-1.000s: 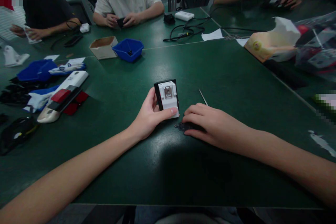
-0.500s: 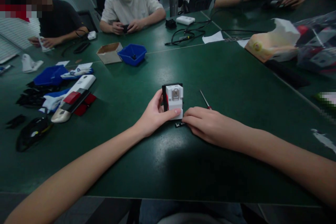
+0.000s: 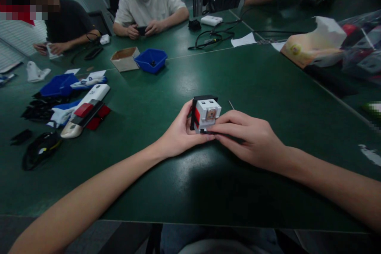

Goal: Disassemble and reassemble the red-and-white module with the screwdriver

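Note:
My left hand (image 3: 176, 134) is closed around a small white box-shaped device (image 3: 202, 106) with a black front frame (image 3: 193, 117), a red patch on its side and a metal piece on its near face. The thumb lies along the bottom of the device. From the right, my right hand (image 3: 253, 137) pinches a thin black strip (image 3: 203, 131) against the device's lower edge. Part of the strip is hidden by the fingers. Beyond that hand, only the metal shaft of a screwdriver (image 3: 231, 105) shows.
On the left lie a blue tray (image 3: 58, 84), gloves, a white-and-gold tool (image 3: 73, 130), red and black pieces and a coiled black cable (image 3: 40, 151). Farther back stand a cardboard box (image 3: 125, 61) and a blue bin (image 3: 151, 60). Other people sit across the table.
My right hand has lifted the black strip from beside the device onto its lower edge. The device has turned slightly and shifted right. The screwdriver's handle is now covered.

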Motion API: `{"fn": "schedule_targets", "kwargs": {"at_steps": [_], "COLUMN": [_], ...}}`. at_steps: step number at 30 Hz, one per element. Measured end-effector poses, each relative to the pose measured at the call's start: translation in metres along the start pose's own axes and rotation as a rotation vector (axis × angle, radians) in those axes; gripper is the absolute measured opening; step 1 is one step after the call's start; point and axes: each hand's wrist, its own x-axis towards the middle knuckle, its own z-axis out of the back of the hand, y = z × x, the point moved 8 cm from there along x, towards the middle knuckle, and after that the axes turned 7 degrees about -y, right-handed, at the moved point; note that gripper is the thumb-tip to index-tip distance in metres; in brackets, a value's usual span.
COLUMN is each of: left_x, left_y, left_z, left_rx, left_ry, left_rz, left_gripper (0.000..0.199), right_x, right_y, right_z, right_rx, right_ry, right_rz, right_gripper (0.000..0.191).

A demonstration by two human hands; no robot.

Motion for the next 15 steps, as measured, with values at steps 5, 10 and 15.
{"fn": "schedule_targets", "kwargs": {"at_steps": [5,10,15], "left_x": [0.0005,0.0016,0.0023], "left_y": [0.0001,0.0018,0.0014], "left_z": [0.0009,0.0007,0.0012], "left_rx": [-0.006,-0.036,-0.007], "left_ry": [-0.004,0.032,0.055], "left_rz": [-0.002,-0.024,-0.071], "left_gripper": [0.080,0.082,0.079], "right_x": [0.0006,-0.0005,-0.0006], "right_y": [0.0010,0.0010,0.0001], "right_z": [0.0002,-0.0001,0.0016], "right_rx": [0.001,-0.029,-0.030], "right_ry": [0.022,0.024,0.007], "right_rz": [0.031,0.038,0.018], "right_gripper": [0.021,0.024,0.023]}}
